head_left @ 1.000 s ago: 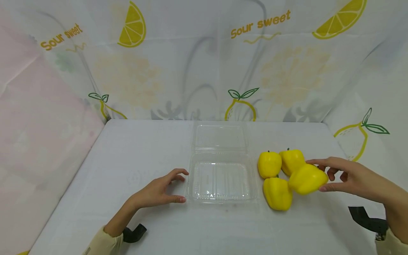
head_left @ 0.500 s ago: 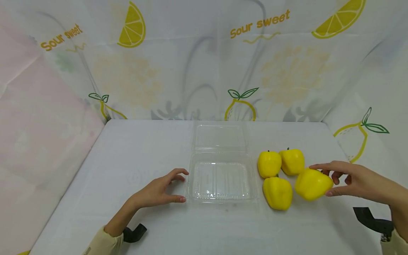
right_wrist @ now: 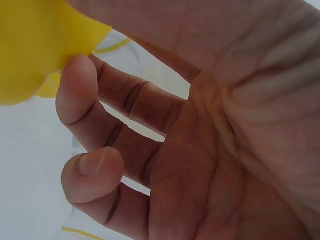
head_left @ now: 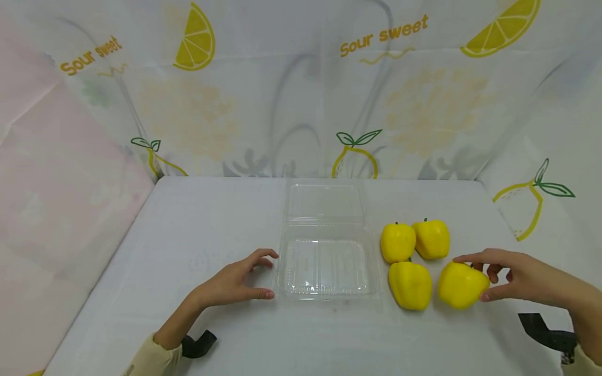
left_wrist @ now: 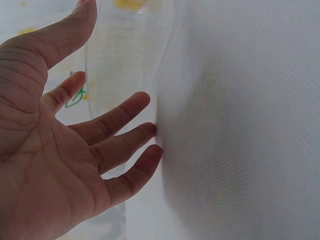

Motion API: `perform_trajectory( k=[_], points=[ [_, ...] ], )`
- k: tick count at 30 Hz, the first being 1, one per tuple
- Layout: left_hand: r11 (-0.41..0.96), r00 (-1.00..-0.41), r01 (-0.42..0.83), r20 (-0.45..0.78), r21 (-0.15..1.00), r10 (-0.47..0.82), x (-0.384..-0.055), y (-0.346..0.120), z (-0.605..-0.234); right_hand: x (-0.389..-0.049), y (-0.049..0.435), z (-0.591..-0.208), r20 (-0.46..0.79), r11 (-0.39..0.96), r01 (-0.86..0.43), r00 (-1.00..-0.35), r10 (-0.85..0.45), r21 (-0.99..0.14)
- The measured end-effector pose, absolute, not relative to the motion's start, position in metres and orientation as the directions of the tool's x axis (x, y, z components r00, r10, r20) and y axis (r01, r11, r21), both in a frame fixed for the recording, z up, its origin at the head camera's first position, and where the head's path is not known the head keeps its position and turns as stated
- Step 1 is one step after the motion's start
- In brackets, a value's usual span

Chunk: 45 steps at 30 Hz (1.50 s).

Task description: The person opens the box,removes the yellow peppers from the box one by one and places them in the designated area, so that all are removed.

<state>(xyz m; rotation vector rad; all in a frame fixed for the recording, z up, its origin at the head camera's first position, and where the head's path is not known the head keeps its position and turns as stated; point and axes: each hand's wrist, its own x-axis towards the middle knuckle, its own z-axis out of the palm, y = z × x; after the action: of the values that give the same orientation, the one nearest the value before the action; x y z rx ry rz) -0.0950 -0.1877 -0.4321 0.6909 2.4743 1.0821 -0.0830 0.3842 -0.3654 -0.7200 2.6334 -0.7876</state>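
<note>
In the head view my right hand (head_left: 522, 277) pinches a yellow bell pepper (head_left: 463, 284) between thumb and fingertips, at the right of the table. The same pepper (right_wrist: 35, 45) fills the upper left of the right wrist view, where the other fingers curl loosely. Three more yellow bell peppers sit to its left: one in front (head_left: 410, 285), one behind (head_left: 397, 243) and one at the back (head_left: 431, 239). My left hand (head_left: 232, 282) holds nothing, its fingers spread and slightly bent, beside the left edge of a clear plastic clamshell container (head_left: 324, 298). Whether it touches that edge, I cannot tell.
The container's lid (head_left: 325, 202) lies folded back towards the rear of the white table (head_left: 226, 219). Behind the table hangs a lemon-print cloth (head_left: 291, 104). A pinkish cloth (head_left: 66, 209) borders the left side.
My right hand has drawn the pinched bell pepper away from the other peppers, first rightwards, then towards me. The left hand and the container have stayed in place.
</note>
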Motion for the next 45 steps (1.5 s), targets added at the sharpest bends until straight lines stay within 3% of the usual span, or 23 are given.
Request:
perform_trajectory(
  k=[14, 21, 35, 45],
  points=[
    [0.582, -0.818, 0.298, -0.113, 0.757, 0.565, -0.094, -0.189, -0.434, -0.089, 0.377, -0.375, -0.177, 0.691, -0.388, -0.783, -0.596, -0.610],
    [0.577, -0.817, 0.301, -0.106, 0.759, 0.567, -0.094, -0.189, -0.434, -0.090, 0.373, -0.379, -0.140, 0.659, -0.432, -0.763, -0.631, -0.616],
    [0.571, -0.817, 0.304, -0.100, 0.763, 0.568, -0.094, -0.189, -0.434, -0.089, 0.366, -0.379, -0.163, 0.716, -0.383, -0.809, -0.565, -0.584],
    [0.574, -0.817, 0.309, -0.098, 0.758, 0.569, -0.094, -0.189, -0.433, -0.090, 0.364, -0.383, -0.067, 0.701, -0.470, -0.804, -0.590, -0.537]
  ],
)
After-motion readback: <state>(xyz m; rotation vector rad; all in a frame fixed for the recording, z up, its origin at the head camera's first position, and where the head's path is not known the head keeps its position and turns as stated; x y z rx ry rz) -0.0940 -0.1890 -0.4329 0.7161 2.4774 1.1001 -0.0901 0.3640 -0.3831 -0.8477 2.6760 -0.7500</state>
